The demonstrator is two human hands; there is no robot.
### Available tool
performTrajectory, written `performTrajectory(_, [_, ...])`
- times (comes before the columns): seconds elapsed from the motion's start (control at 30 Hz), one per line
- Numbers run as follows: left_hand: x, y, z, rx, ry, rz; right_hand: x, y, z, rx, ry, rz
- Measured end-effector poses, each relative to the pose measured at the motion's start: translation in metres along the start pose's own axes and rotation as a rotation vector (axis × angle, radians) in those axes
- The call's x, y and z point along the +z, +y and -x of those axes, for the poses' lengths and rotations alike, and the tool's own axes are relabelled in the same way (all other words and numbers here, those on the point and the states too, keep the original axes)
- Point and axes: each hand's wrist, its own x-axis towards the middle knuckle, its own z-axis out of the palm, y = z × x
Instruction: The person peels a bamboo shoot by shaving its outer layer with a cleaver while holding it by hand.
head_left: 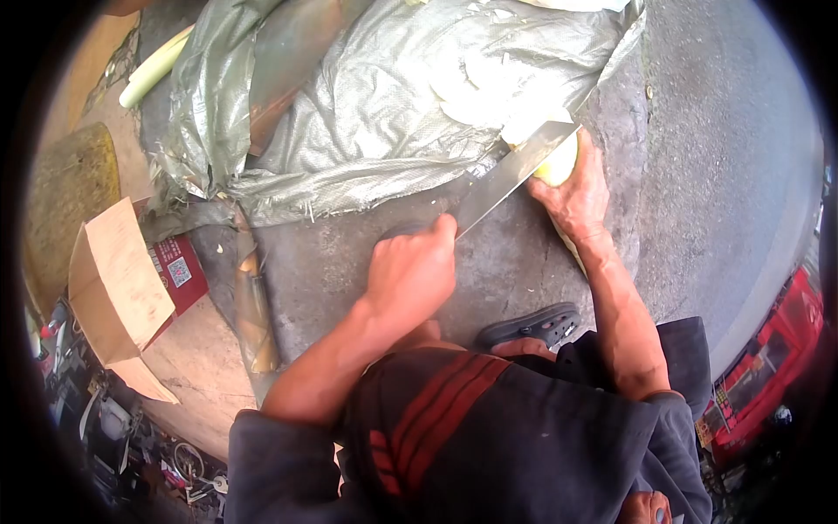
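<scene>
My left hand (415,266) is closed round the handle of a wide-bladed knife (511,179). The blade points up and to the right, over a pale yellow-white piece (560,162) that looks like a peeled shoot. My right hand (580,192) grips this piece from its right side, close to the blade's tip. The blade hides part of the piece, and I cannot tell if it cuts in. Just beyond lie bright white pieces (489,87) on a silvery woven sheet (375,113); glare blurs their outlines.
An unpeeled brown shoot (253,306) lies left of my left arm, beside an open cardboard box (122,279). A long pale green stalk (157,68) is at the upper left. A dark clog (532,327) on a foot shows between my arms. A red vehicle (768,358) stands at the right edge.
</scene>
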Motion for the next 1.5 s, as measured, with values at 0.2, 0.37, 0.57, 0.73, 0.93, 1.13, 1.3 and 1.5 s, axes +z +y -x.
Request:
performTrajectory(0.2, [0.001, 0.009, -0.037, 0.085, 0.046, -0.032, -0.004, -0.003, 0.000, 0.025, -0.025, 0.003])
performTrajectory(0.37, [0.009, 0.014, -0.065, 0.068, 0.019, -0.027, -0.003, -0.001, -0.001, 0.002, -0.027, 0.026])
performTrajectory(0.57, [0.011, 0.015, -0.089, 0.053, 0.016, -0.040, -0.008, -0.001, -0.003, 0.015, -0.043, 0.007])
performTrajectory(0.73, [0.009, 0.019, -0.105, 0.053, 0.002, -0.040, -0.007, 0.004, -0.006, 0.009, -0.053, -0.049])
performTrajectory(0.93, [0.003, 0.029, -0.117, 0.041, -0.037, -0.037, -0.010, 0.002, -0.008, 0.048, -0.089, -0.106])
performTrajectory(1.13, [0.008, 0.037, -0.150, 0.047, -0.067, -0.051, -0.013, 0.002, -0.008, 0.057, -0.100, -0.078])
performTrajectory(1.3, [-0.018, 0.030, -0.160, -0.034, -0.189, -0.017, -0.009, 0.010, -0.007, -0.122, 0.069, -0.013])
performTrajectory(1.5, [-0.019, 0.001, -0.131, -0.022, -0.014, -0.008, -0.025, 0.012, -0.012, 0.098, -0.153, -0.276])
